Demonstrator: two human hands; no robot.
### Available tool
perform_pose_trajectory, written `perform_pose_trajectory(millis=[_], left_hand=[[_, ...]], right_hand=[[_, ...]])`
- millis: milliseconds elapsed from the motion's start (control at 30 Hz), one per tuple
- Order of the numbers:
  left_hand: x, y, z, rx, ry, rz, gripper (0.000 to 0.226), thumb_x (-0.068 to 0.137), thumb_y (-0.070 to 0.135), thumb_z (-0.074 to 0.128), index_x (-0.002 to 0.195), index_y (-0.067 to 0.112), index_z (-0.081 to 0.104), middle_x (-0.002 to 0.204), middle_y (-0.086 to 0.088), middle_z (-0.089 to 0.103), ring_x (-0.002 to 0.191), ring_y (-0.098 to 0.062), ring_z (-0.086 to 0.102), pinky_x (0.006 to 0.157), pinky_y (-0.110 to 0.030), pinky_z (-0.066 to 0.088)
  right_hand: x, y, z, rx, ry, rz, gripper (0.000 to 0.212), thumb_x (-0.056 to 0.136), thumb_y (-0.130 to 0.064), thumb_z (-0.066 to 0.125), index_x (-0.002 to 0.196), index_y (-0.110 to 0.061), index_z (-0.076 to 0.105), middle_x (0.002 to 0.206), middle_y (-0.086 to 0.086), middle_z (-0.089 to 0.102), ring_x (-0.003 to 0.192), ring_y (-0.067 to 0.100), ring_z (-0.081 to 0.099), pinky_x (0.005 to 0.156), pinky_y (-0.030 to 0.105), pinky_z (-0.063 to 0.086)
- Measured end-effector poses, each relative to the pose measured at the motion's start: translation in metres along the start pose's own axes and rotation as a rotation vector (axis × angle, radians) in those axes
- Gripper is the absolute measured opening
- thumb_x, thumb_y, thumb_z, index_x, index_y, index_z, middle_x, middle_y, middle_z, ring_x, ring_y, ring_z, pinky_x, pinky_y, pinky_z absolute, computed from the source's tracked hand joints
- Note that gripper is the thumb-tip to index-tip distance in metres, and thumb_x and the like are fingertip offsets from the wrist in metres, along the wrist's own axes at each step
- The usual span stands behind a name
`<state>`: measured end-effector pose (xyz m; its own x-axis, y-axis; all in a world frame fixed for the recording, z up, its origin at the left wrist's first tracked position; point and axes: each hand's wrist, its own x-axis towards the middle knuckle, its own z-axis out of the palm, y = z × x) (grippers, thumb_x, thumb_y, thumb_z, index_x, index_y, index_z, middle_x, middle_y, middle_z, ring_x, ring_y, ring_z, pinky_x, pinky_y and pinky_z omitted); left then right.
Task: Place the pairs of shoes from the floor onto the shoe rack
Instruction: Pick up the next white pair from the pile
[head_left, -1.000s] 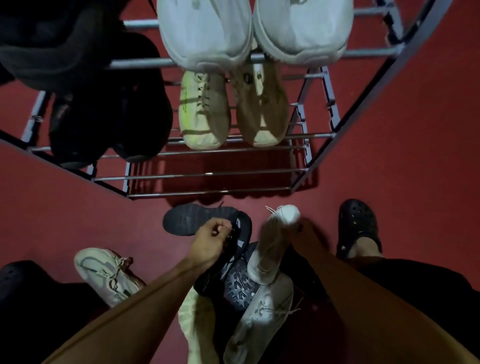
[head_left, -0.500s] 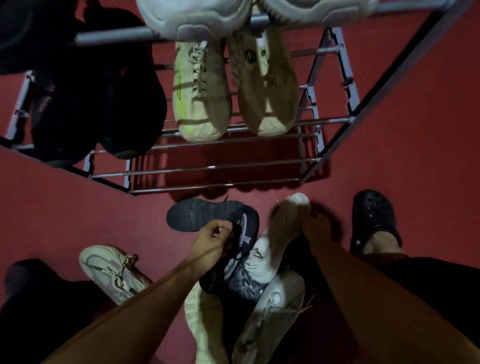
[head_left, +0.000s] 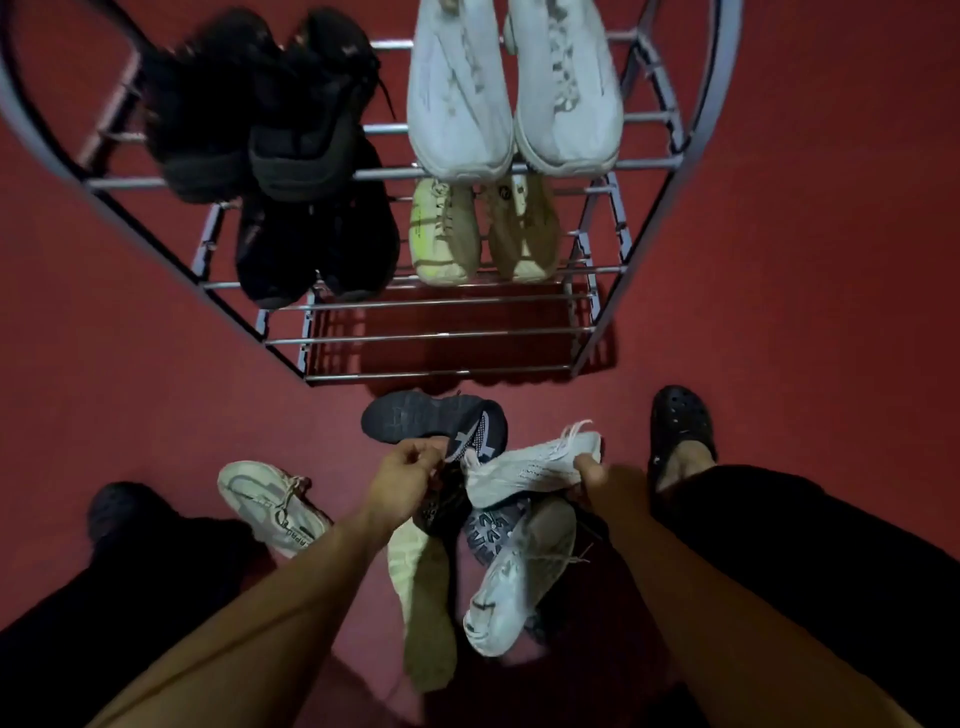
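A metal shoe rack (head_left: 441, 338) stands ahead on the red floor. Its upper tiers carry black shoes (head_left: 291, 119), white sneakers (head_left: 511, 98) and yellowish sneakers (head_left: 480, 234). In front of it lies a pile of shoes. My left hand (head_left: 402, 480) pinches the collar of a dark grey sneaker (head_left: 431, 423), which lies on its side. My right hand (head_left: 592, 480) grips a white knit sneaker (head_left: 530, 465) and holds it lengthwise above the pile. A white sneaker (head_left: 514, 582), a pale yellow shoe (head_left: 423, 597) and a cream sneaker (head_left: 270, 506) lie on the floor.
The rack's lowest bars (head_left: 441, 374) hold no shoes. My right foot in a black clog (head_left: 680, 431) stands right of the pile; my left foot (head_left: 119, 506) is at the lower left. Another dark patterned shoe (head_left: 488, 532) lies under the white knit one.
My right hand has lifted the white knit sneaker and turned it from upright to lying sideways. My head has tilted up, showing more of the rack. My left hand stays on the dark sneaker.
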<state>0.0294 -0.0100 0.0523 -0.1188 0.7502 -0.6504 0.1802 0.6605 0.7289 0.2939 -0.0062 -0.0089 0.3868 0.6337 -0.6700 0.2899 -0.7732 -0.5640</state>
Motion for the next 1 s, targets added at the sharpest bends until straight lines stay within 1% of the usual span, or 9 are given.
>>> perform_pose_trajectory(millis=[100, 233, 400, 467, 567, 667, 767, 900, 1000], left_hand=[[-0.032, 0.01, -0.008, -0.056, -0.013, -0.03, 0.024, 0.1, 0.038, 0.055, 0.094, 0.016, 0.06, 0.093, -0.004, 0.065, 0.078, -0.02, 0.061, 0.078, -0.039, 0.053], [-0.066, 0.018, -0.008, -0.111, -0.146, -0.121, 0.035, 0.093, 0.054, 0.06, 0.096, 0.02, 0.064, 0.097, 0.0, 0.068, 0.088, -0.018, 0.064, 0.078, -0.035, 0.057], [-0.065, 0.011, -0.004, -0.366, -0.234, -0.081, 0.049, 0.084, 0.049, 0.074, 0.118, 0.015, 0.062, 0.104, 0.004, 0.072, 0.094, -0.015, 0.068, 0.073, -0.031, 0.056], [-0.063, 0.01, 0.003, -0.392, -0.223, -0.077, 0.054, 0.084, 0.039, 0.077, 0.127, 0.015, 0.056, 0.117, 0.0, 0.072, 0.096, -0.014, 0.073, 0.074, -0.029, 0.056], [-0.059, 0.008, 0.016, -0.399, -0.164, -0.029, 0.029, 0.091, 0.011, 0.071, 0.117, 0.009, 0.059, 0.099, -0.01, 0.075, 0.061, -0.008, 0.07, 0.056, -0.022, 0.055], [-0.044, -0.006, 0.027, -0.379, -0.149, -0.087, 0.012, 0.091, 0.008, 0.069, 0.101, 0.009, 0.063, 0.082, -0.001, 0.078, 0.072, -0.015, 0.071, 0.071, -0.028, 0.057], [-0.03, -0.027, 0.035, -0.319, -0.212, -0.127, 0.03, 0.09, 0.017, 0.073, 0.116, 0.01, 0.062, 0.093, -0.002, 0.077, 0.085, -0.018, 0.072, 0.075, -0.03, 0.057], [-0.014, -0.075, 0.045, -0.059, -0.294, -0.14, 0.032, 0.086, -0.003, 0.072, 0.113, 0.004, 0.057, 0.078, -0.003, 0.068, 0.063, -0.005, 0.065, 0.057, -0.013, 0.051], [0.01, -0.127, 0.05, 0.168, -0.354, -0.18, 0.049, 0.067, 0.022, 0.09, 0.106, 0.002, 0.068, 0.093, -0.007, 0.075, 0.089, -0.019, 0.072, 0.089, -0.033, 0.058]], right_hand=[[-0.042, 0.008, 0.004, 0.268, -0.141, 0.139, 0.035, 0.073, -0.036, 0.076, 0.078, -0.002, 0.068, 0.088, 0.021, 0.071, 0.085, 0.039, 0.07, 0.08, 0.052, 0.057], [-0.1, 0.007, 0.017, 0.602, -0.441, 0.117, 0.026, 0.086, -0.009, 0.07, 0.108, 0.003, 0.066, 0.103, 0.019, 0.071, 0.07, 0.016, 0.071, 0.061, 0.029, 0.052], [-0.122, 0.0, 0.026, 0.678, -0.68, -0.048, 0.064, 0.078, -0.017, 0.078, 0.137, -0.022, 0.053, 0.134, 0.005, 0.064, 0.122, 0.024, 0.063, 0.113, 0.043, 0.038], [-0.123, -0.002, 0.024, 0.635, -0.687, -0.07, 0.061, 0.082, -0.018, 0.076, 0.138, -0.026, 0.052, 0.134, 0.003, 0.065, 0.122, 0.024, 0.062, 0.115, 0.044, 0.034], [-0.123, -0.012, 0.019, 0.554, -0.638, -0.053, 0.036, 0.094, -0.033, 0.064, 0.13, -0.028, 0.058, 0.123, 0.001, 0.071, 0.113, 0.022, 0.068, 0.104, 0.04, 0.042], [-0.111, -0.015, 0.016, 0.482, -0.539, -0.041, 0.031, 0.095, -0.046, 0.059, 0.116, -0.025, 0.069, 0.111, 0.0, 0.075, 0.097, 0.019, 0.072, 0.085, 0.036, 0.052], [-0.087, -0.006, 0.016, 0.439, -0.456, -0.064, 0.032, 0.094, -0.037, 0.063, 0.117, -0.016, 0.07, 0.111, 0.008, 0.074, 0.098, 0.027, 0.072, 0.089, 0.044, 0.058], [-0.05, 0.003, 0.013, 0.422, -0.349, 0.028, 0.029, 0.093, -0.024, 0.066, 0.121, -0.015, 0.065, 0.118, 0.009, 0.069, 0.105, 0.028, 0.067, 0.085, 0.042, 0.058], [-0.023, 0.008, 0.008, 0.431, -0.349, 0.041, 0.022, 0.093, -0.016, 0.066, 0.114, -0.023, 0.064, 0.12, 0.009, 0.065, 0.108, 0.028, 0.062, 0.076, 0.035, 0.055]])
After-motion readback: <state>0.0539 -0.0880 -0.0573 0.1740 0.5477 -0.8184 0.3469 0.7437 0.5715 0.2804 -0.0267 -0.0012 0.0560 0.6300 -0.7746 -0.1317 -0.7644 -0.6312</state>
